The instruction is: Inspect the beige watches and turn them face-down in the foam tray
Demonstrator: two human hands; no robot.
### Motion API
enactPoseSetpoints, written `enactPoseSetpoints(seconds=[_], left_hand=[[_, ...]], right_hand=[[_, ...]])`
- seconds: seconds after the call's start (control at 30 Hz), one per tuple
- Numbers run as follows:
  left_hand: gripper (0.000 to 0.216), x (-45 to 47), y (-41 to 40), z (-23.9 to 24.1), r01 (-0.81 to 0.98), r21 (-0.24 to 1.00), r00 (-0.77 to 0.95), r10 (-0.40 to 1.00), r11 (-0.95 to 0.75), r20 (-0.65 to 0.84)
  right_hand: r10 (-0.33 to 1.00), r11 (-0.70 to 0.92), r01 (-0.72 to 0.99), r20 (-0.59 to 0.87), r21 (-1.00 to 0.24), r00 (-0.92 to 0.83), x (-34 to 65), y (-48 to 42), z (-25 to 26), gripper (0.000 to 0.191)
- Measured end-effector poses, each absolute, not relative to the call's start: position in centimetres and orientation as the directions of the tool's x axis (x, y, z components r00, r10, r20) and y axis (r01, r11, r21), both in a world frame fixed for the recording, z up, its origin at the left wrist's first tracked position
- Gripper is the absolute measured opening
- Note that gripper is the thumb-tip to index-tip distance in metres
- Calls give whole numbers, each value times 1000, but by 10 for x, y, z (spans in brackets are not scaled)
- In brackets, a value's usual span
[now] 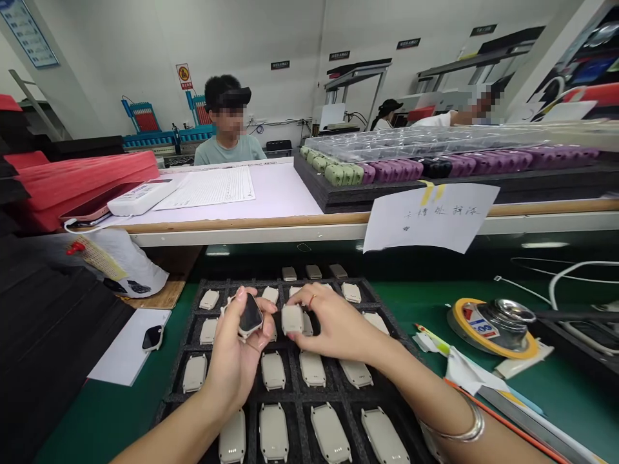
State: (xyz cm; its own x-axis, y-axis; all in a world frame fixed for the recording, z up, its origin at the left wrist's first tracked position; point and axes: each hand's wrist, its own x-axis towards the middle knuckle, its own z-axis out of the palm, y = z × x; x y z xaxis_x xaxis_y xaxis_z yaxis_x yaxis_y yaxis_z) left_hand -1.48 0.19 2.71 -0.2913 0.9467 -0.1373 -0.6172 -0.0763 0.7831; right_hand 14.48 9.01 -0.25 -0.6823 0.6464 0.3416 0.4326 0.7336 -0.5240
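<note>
My left hand (236,354) is closed around a watch body (251,316) with a dark screen and pale rim, its screen tilted up. My right hand (331,322), with a ring on one finger, grips a beige watch case (292,319) between thumb and fingers. Both hands are over a black foam tray (296,399) divided into compartments. Several beige watch cases (273,370) lie in it, most with the plain side up. Part of the tray's middle is hidden by my hands.
Another watch (153,338) lies on white paper (128,354) at left, beside stacked black foam (58,341). A yellow-rimmed round metal object (493,327), pens and a metal ruler (532,419) lie right. The shelf (285,200) overhead holds purple and green cases (396,170). A person (228,129) sits opposite.
</note>
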Motion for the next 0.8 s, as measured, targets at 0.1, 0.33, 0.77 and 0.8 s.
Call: enactPoseSetpoints(seconds=[0.1,0.33,0.77,0.8], left_hand=[[28,-15,1,28,-592,806,-228,963,-18,-146],[44,-10,1,27,-653,736,9,973,182,-232],[44,-3,-9,24,-701,621,189,931,351,-313],[44,-3,-9,24,-695,629,192,933,348,-304]], right_hand=[[604,745,416,264,-521,-752,142,87,-13,30],[632,747,310,482,-588,-607,149,78,9,17],[451,870,6,790,-493,-415,151,48,37,6],[458,865,9,785,-501,-418,153,49,39,7]])
